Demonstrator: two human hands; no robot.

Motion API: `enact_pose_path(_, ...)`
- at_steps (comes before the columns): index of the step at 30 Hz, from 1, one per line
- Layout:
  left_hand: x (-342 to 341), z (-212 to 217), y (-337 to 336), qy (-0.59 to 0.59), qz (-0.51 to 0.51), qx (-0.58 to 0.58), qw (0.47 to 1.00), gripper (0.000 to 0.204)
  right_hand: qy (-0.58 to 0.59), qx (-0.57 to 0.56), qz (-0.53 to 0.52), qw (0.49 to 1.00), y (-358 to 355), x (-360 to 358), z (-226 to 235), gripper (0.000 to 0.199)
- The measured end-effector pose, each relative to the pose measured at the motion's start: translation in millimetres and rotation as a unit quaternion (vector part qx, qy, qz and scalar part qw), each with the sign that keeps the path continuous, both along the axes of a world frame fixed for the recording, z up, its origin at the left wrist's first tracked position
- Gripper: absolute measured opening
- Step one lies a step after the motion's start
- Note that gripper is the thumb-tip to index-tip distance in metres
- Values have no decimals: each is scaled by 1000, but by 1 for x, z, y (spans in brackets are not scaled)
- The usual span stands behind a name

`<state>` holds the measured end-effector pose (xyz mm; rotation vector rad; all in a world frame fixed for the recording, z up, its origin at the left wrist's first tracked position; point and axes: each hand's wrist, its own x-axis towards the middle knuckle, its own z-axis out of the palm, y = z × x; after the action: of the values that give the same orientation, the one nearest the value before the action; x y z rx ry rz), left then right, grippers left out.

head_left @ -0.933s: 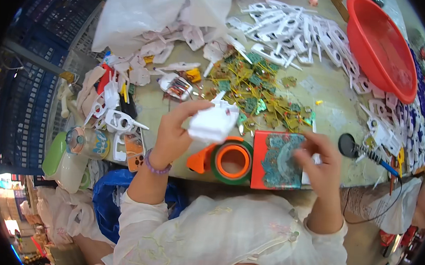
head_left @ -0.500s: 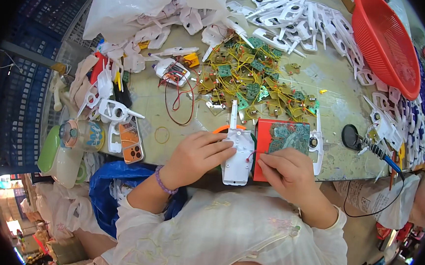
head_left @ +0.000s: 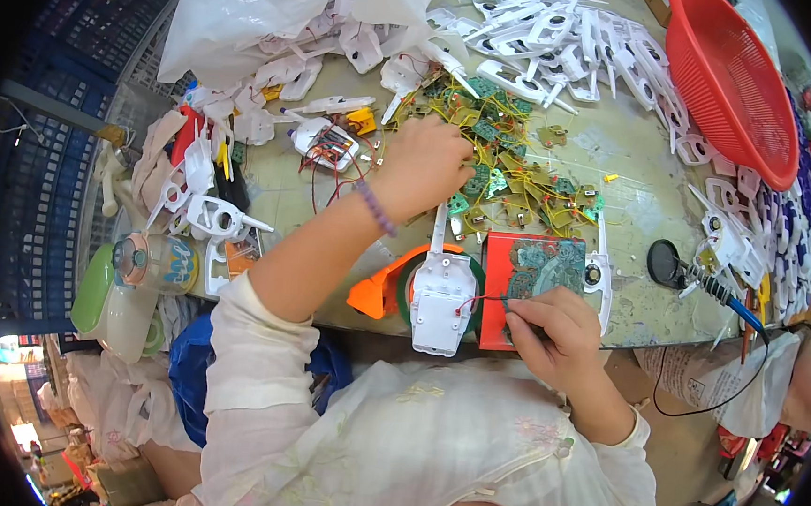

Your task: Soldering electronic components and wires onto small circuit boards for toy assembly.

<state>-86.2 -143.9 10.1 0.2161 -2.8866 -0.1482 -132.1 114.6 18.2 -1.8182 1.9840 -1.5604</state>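
Since the earlier frame: left hand [head_left: 425, 167] gone from the housing's left edge to the far side, now over the heap of green circuit boards [head_left: 514, 183]; right hand [head_left: 555, 331] roughly where it was.

White housing [head_left: 441, 303] lies at the near edge of the table, on the orange-and-green tape roll [head_left: 372, 294], just left of the red box [head_left: 493, 331]. Long axis runs near to far; narrow stem points far, broad body near.

Right thumb and forefinger pinch the free end of a thin red lead [head_left: 475, 298], drawn out rightward from the housing. Left fingers bent down into the heap; cannot tell whether they grip a board.

My judgement: keep the lead slack, no tugging at its root; lift a single board clear of the tangled yellow wires [head_left: 488, 151], gently, housing steady on the roll
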Motion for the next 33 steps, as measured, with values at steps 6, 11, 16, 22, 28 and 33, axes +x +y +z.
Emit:
enact_pose_path(6, -5, 0, -5, -73, 0, 80, 994, 20, -7, -21, 10, 1000, 1, -1, -2, 18)
enact_pose_path(11, 27, 39, 15, 206, -130, -30, 969, 15, -80, -74, -46, 993, 14, -9, -2, 16)
enact_pose_path(16, 66, 50, 52, 278, -172, -146, 934, 18, -185, -106, -101, 972, 5, -27, 12, 21)
enact_pose_path(22, 74, 55, 70, 284, -151, -181, 930, 22, 1, -112, -7, 994, -3, -13, 46, 36)
enact_pose_path(28, 65, 64, 78, 255, -149, -188, 937, 16, 150, -2, -13, 989, -30, -15, 42, 44)
enact_pose_path(33, 71, 68, 79, 216, -108, 181, 953, 20, -79, 34, -99, 991, -30, -30, 39, 38)
